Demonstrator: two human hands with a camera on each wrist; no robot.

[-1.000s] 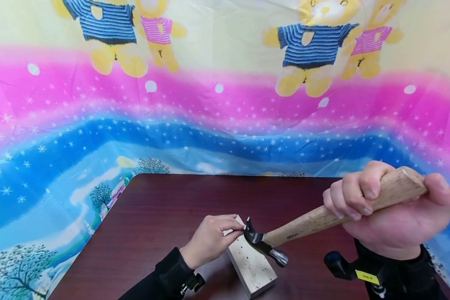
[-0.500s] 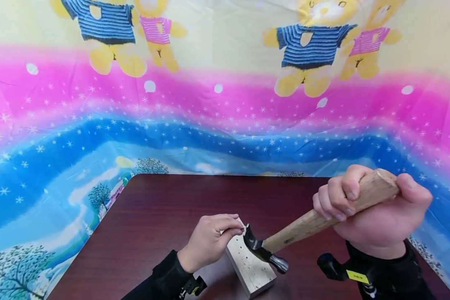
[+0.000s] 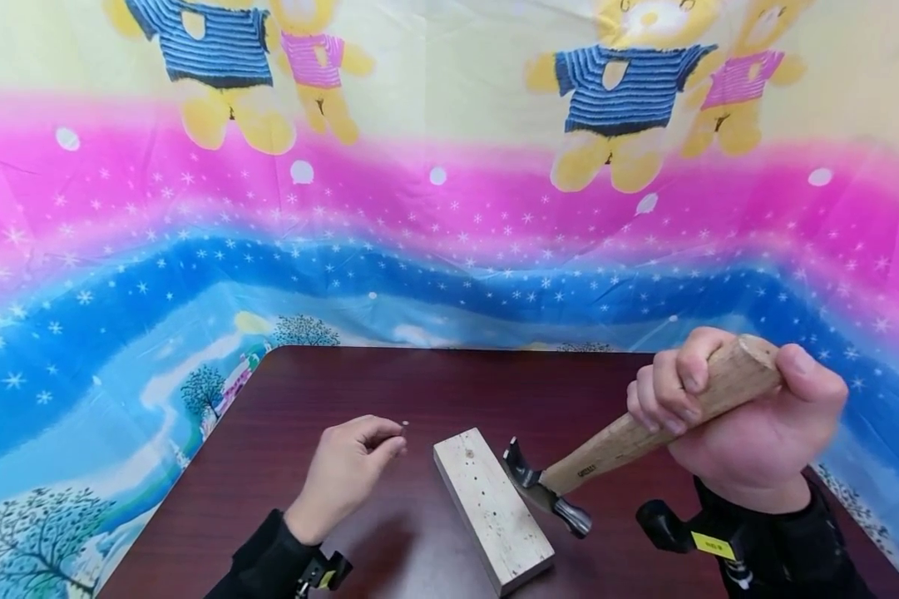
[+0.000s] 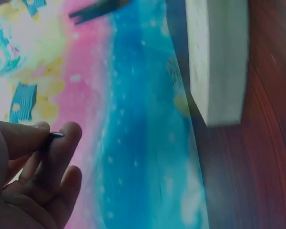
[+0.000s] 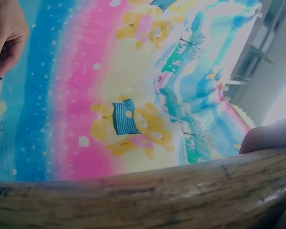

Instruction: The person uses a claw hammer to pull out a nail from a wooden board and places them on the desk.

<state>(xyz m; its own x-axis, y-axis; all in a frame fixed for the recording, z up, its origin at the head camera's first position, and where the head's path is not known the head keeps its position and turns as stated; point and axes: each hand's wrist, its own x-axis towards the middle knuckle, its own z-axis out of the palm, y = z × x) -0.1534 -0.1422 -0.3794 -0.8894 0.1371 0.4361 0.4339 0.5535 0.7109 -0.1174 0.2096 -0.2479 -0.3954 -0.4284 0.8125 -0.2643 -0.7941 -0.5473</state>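
Observation:
My left hand [image 3: 348, 470] is left of the wooden block, pinching a small nail [image 4: 56, 135] between thumb and finger. Only the nail's end shows past the fingertips. Curled around the wooden handle of a claw hammer [image 3: 621, 445] is my right hand [image 3: 748, 420], on the right. The hammer's dark head points down and left beside the block's right edge, claw upward; whether it touches the block cannot be told. The pale wooden block [image 3: 497, 520] lies flat on the table, with several small dark holes or marks along its top.
A dark reddish-brown table [image 3: 329, 391] bears the block. Behind it hangs a cloth backdrop [image 3: 434, 216] with printed bears and snowflakes. Wrist cameras sit on both black sleeves.
My left hand has moved left, off the far end of the block, carrying the nail. The hammer head has shifted slightly right, while my right hand has come left.

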